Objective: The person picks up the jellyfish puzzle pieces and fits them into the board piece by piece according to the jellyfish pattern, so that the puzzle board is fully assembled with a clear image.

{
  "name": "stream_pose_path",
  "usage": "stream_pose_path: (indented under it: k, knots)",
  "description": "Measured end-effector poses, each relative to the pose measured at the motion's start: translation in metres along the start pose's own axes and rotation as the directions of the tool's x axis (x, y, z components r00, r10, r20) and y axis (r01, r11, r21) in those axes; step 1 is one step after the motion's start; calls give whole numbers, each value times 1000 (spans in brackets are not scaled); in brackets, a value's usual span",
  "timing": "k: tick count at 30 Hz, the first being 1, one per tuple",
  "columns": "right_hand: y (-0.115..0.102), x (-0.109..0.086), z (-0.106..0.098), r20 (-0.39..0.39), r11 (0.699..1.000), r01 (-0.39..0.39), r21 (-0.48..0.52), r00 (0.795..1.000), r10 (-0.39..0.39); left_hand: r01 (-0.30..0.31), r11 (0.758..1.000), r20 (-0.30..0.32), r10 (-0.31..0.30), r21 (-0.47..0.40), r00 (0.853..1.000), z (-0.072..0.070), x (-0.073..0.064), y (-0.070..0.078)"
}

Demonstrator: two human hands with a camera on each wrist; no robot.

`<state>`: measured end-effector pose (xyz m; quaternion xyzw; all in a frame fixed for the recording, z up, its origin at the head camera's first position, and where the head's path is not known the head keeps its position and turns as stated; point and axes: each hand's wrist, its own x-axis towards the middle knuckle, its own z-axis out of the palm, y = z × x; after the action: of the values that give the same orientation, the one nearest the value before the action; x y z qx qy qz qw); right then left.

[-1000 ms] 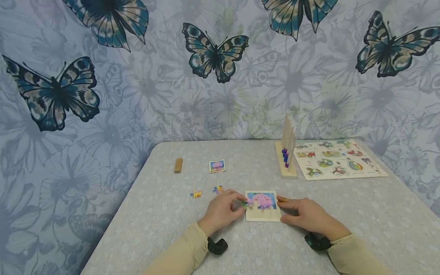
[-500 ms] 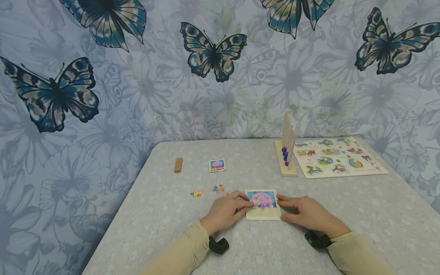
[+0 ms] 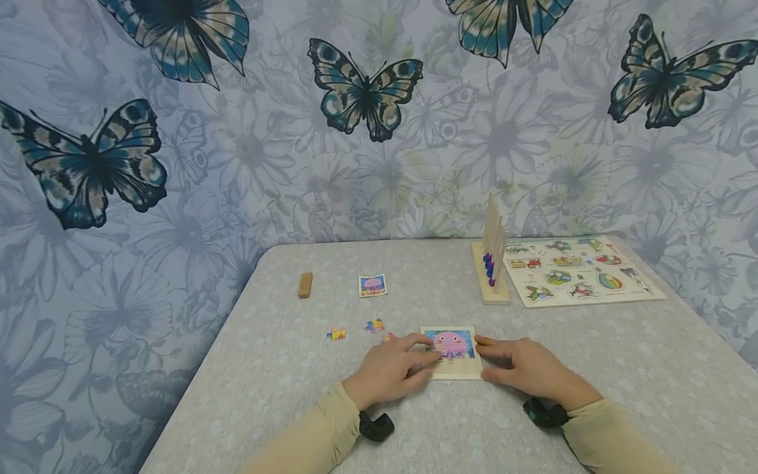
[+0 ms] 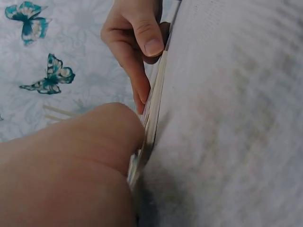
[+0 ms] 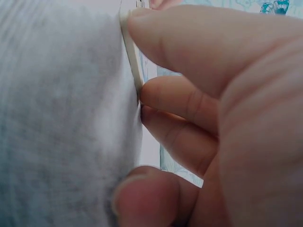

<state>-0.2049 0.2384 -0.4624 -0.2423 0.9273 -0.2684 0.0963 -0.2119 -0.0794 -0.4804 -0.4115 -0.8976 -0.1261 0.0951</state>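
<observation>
A small wooden jigsaw board (image 3: 456, 372) with a pink octopus picture lies flat on the table in the head view. Along its left side, my left hand (image 3: 387, 370) reaches over the edge, fingertips on the picture's left part and covering some of it. My right hand (image 3: 530, 368) rests against the right edge, with index finger and thumb touching it apart from each other. The right wrist view shows the thumb (image 5: 180, 40) and fingers along the board's pale edge (image 5: 132, 61). Loose puzzle pieces (image 3: 375, 326) lie beyond my left hand, one partly hidden by it.
Another loose piece (image 3: 337, 334) lies farther left. Behind are a small octopus picture card (image 3: 373, 286) and a wooden block (image 3: 305, 286). At back right stand a peg rack (image 3: 496, 296) with dark beads and a large picture board (image 3: 586, 273). A butterfly-patterned cloth (image 3: 266, 164) hangs behind the table.
My left hand has moved right, bringing a puzzle piece from the board's left edge onto the picture, where its fingertips now press. My right hand stays at the right edge.
</observation>
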Motion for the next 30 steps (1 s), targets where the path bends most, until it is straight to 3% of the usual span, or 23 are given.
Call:
stream_pose_path:
  k: [11, 17, 21, 25, 30]
  knots:
    - [-2, -1, 0, -5, 1000, -4, 12, 1000, 4, -8, 1000, -2, 8, 0, 1000, -1, -1, 2]
    - [-3, 0, -1, -7, 1000, 1, -26, 1000, -1, -29, 999, -40, 27, -43, 999, 0, -1, 1]
    - [-2, 0, -1, -11, 999, 7, -35, 1000, -7, 41, 992, -71, -50, -120, 996, 2, 2, 1]
    - [0, 0, -1, -19, 999, 11, -42, 1000, -12, 128, 971, -110, -153, -202, 982, 6, 7, 1]
    - [1, 0, 0, -16, 1000, 13, -22, 1000, -14, 168, 959, -121, -199, -229, 972, 8, 9, 3]
